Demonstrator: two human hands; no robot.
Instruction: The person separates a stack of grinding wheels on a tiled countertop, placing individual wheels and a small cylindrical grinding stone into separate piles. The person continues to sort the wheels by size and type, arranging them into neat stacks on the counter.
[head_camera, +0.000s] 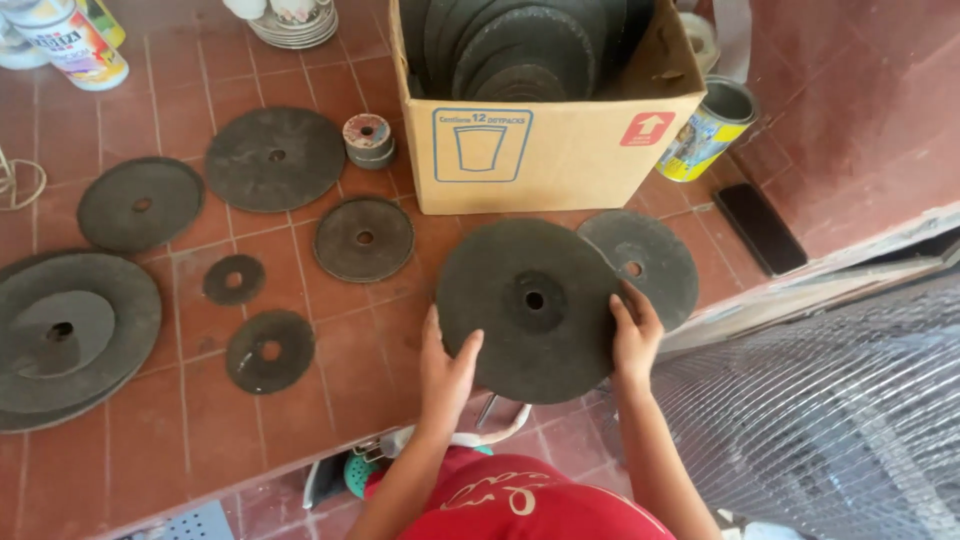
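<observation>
While a red-clad person leans over a red-tiled counter (200, 420), the left hand (447, 365) and right hand (635, 335) clasp opposite lower edges of a large dark cutting disc (530, 310), fingers curled over its face, holding it just above the tiles. A second disc (650, 255) lies partly hidden behind it to the right. Smaller discs (270, 350) lie scattered to the left. Beyond stands an open cardboard box (550, 150) packed with more discs, a yellow tin can (708, 130) beside it.
</observation>
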